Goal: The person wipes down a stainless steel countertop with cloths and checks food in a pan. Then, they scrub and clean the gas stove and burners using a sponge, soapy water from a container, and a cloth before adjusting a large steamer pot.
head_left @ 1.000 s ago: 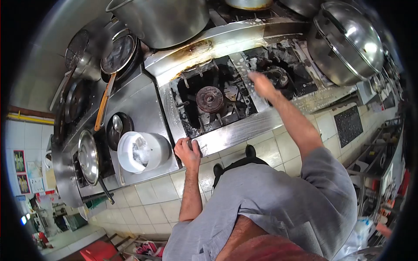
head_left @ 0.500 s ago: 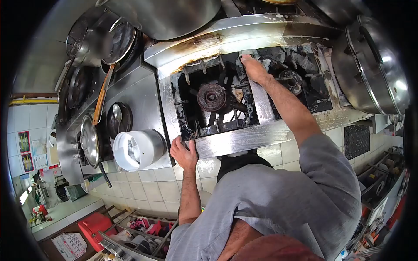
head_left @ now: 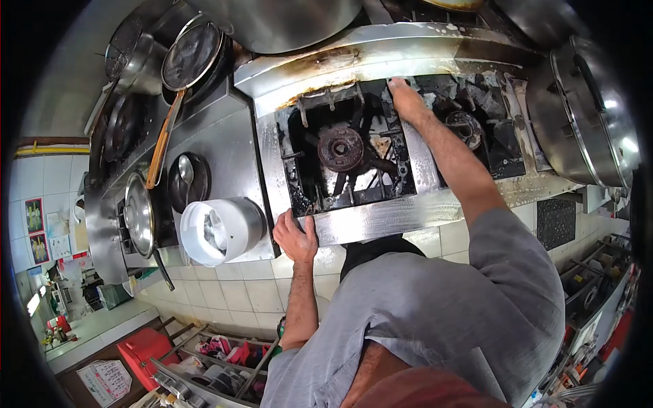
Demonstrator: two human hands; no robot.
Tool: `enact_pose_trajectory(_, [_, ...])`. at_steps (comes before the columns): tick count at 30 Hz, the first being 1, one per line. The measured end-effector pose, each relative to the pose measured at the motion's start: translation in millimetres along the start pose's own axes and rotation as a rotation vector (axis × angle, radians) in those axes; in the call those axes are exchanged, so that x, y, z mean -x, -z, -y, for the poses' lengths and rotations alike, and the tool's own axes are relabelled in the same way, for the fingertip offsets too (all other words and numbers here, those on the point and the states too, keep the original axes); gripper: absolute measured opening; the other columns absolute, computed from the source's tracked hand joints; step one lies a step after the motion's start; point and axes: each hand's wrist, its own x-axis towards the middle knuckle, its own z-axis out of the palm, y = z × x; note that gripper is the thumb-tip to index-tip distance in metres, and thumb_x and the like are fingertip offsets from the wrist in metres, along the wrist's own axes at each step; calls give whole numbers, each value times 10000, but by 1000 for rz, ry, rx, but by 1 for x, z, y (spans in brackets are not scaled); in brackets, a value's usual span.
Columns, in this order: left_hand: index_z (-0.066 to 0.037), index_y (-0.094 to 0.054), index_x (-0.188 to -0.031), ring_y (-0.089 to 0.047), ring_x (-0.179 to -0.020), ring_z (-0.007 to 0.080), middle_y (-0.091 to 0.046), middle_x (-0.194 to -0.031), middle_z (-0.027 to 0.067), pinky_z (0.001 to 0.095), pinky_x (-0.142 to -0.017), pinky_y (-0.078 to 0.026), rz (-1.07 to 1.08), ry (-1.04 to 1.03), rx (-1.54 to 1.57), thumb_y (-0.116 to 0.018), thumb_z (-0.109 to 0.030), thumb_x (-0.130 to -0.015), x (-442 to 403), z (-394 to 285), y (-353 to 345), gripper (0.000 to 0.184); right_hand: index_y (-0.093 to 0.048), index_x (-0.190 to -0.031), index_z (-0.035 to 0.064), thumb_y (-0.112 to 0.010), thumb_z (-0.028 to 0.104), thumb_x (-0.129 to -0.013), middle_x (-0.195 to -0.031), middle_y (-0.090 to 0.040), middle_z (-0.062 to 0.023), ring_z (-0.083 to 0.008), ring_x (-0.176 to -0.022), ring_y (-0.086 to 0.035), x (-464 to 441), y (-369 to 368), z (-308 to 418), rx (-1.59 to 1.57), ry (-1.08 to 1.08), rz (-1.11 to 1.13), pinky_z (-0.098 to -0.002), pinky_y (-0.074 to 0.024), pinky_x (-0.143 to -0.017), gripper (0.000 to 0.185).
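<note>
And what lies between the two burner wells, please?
The head view shows a metal strip between the left burner well and right burner well, with the right hand at its far end.

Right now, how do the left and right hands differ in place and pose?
The left hand rests at the stove's near edge; the right hand is farther back, on the metal strip between the burners. The left hand's thumb stands apart from its fingers; the right hand's fingers are mostly hidden. Both are bare.
</note>
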Motion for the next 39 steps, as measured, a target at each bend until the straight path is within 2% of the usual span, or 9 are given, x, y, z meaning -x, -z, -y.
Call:
enact_pose_trajectory(7, [-19,-481,-1185,-423,-1058,335,-481,-1142,159,452,-925,-307,7,-5,19,-609,-342,-802,0,-1,0,517,-448,-1238,-42,-277,208,-964,-1312,-428,-222,-336,-1233,-396,20,16,4,-253,-119,117,-380,-310,-1036,409])
enact_pose_trajectory(10, [-23,-477,-1189,-421,-1061,333,-481,-1141,156,451,-928,-305,2,-13,28,-609,-343,-803,1,0,-1,518,-443,-1237,-4,-348,38,-881,-1254,-467,-217,-355,-1202,-418,145,-10,5,-397,26,-136,-406,-336,-1016,371])
enact_pose_trajectory(13, [-26,-473,-1193,-422,-1062,332,-481,-1140,154,453,-931,-304,3,1,22,-612,-346,-804,-2,2,-2,522,-366,-1338,6,-352,55,-872,-1388,-359,-185,-315,-1303,-319,251,13,29,-104,61,142,-373,-228,-1095,468])
enact_pose_trajectory(18, [-23,-485,-1179,-428,-1055,335,-488,-1131,159,458,-929,-307,12,-20,6,-613,-333,-808,-1,1,-1,500,-392,-1299,-42,-317,331,-966,-1377,-368,-200,-288,-1307,-315,85,14,12,-780,-292,18,-344,-216,-1091,505])
enact_pose_trajectory(20, [-17,-491,-1173,-428,-1059,336,-493,-1128,162,456,-930,-307,8,-9,6,-607,-329,-814,0,0,-1,490,-395,-1291,-54,-305,350,-964,-1390,-347,-206,-296,-1308,-306,21,14,1,-470,-204,97,-344,-226,-1081,527])
enact_pose_trajectory(28, [-23,-494,-1174,-434,-1050,325,-496,-1119,152,448,-923,-310,-2,-14,22,-604,-328,-811,-1,-1,1,487,-374,-1329,-11,-287,357,-978,-1395,-349,-185,-266,-1331,-276,220,9,19,-283,61,66,-336,-182,-1102,516])
enact_pose_trajectory(31, [-23,-493,-1175,-432,-1052,324,-496,-1120,154,450,-925,-308,13,-9,8,-600,-338,-813,0,1,0,492,-377,-1323,-18,-279,277,-984,-1384,-363,-193,-286,-1322,-292,156,31,37,-701,-406,127,-342,-211,-1092,460])
enact_pose_trajectory(32, [-24,-494,-1175,-431,-1053,324,-496,-1122,154,449,-926,-307,6,-24,8,-598,-341,-814,0,1,-1,492,-407,-1293,-29,-285,196,-971,-1353,-394,-212,-317,-1289,-340,124,3,11,-413,-34,-61,-365,-248,-1078,411])
enact_pose_trajectory(39, [-33,-495,-1176,-425,-1068,323,-496,-1128,149,451,-936,-301,6,-17,23,-600,-339,-814,2,2,-1,485,-446,-1257,-26,-355,74,-904,-1330,-411,-222,-340,-1255,-375,62,15,21,-341,-181,12,-368,-286,-1064,378])
